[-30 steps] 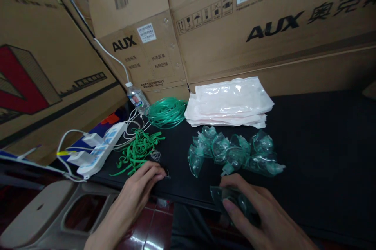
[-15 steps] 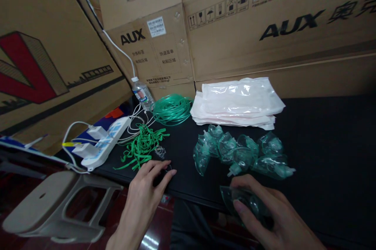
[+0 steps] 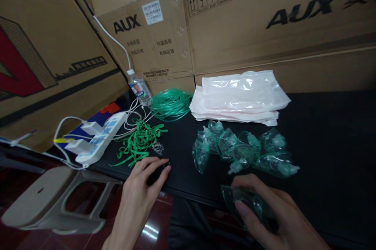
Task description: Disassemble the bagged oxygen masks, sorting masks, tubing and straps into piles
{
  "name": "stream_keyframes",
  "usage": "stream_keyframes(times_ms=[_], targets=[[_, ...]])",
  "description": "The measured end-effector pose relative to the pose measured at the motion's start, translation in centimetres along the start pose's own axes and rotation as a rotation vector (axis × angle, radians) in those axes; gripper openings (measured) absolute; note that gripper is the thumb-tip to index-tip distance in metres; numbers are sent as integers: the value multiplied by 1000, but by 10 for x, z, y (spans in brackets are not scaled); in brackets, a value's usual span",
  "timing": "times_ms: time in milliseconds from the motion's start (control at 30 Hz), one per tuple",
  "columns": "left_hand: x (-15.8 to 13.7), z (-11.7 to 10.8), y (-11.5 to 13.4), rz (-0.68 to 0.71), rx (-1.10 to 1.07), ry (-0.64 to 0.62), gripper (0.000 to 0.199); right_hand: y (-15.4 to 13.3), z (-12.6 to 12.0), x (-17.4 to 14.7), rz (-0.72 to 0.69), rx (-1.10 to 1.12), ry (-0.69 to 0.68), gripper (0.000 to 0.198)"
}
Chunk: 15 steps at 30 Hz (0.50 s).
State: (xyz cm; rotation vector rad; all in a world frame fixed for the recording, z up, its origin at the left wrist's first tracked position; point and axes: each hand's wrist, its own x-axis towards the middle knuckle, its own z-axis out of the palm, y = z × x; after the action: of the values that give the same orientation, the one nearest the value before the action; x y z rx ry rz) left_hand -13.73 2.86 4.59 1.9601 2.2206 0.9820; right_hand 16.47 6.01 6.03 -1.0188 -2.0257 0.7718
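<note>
My right hand (image 3: 267, 211) grips a clear green plastic face mask (image 3: 232, 199) at the table's front edge, thumb on the near side; the palm hides part of it. My left hand (image 3: 143, 179) rests on the table near the front edge. Its thumb and index finger close around a tiny, thin, shiny metal piece (image 3: 167, 163), mostly hidden. Just beyond those fingers lies a small heap of thin silvery metal strips (image 3: 158, 148), beside a tangle of green elastic straps (image 3: 140, 140). Several more green masks (image 3: 242, 156) lie grouped beyond my right hand.
White packets (image 3: 237, 97) are stacked at the back, next to coiled green tubing (image 3: 170, 104). A plastic bottle (image 3: 140, 89), white cables and a power strip (image 3: 102, 138) occupy the left. Cardboard boxes (image 3: 235, 42) wall the rear; a stool (image 3: 44, 199) stands lower left.
My left thumb and index finger have drawn together around the small metal piece. My right hand still holds the mask. The camera view has shifted slightly.
</note>
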Motion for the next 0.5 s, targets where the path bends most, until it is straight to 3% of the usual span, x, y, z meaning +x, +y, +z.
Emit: stream_keyframes(times_ms=[233, 500], targets=[[-2, -3, -1, 10, -2, -39, 34, 0, 0, -1, -23, -1, 30, 15], [7, 0, 2, 6, 22, 49, 52, 0, -1, 0, -16, 14, 54, 15]])
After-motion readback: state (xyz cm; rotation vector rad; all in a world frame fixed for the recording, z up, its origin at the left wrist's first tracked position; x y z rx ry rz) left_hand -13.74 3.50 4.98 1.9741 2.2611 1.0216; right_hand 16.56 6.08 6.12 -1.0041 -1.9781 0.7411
